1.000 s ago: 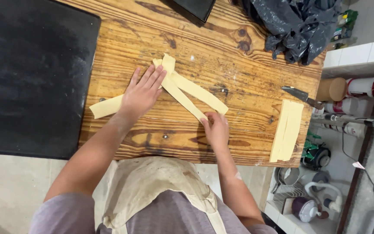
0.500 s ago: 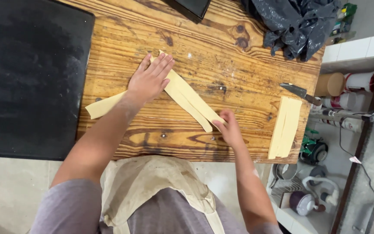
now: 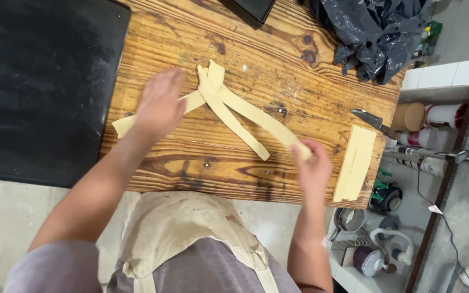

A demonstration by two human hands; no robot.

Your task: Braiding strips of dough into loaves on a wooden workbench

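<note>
Your 3 dough strips (image 3: 229,106) lie crossed at the top on the wooden counter (image 3: 191,157), barely braided. Your right hand (image 3: 313,168) pinches the end of 1 strip; your left hand (image 3: 161,103) hovers spread above another. More cut strips (image 3: 355,163) wait beside the knife (image 3: 374,122).

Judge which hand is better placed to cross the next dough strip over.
Probably right: the right hand already pinches a dough strip's free end; the left hand is blurred above the strips' left part.

head view, steeply downward, close over wooden table (image 3: 180,32)
</note>
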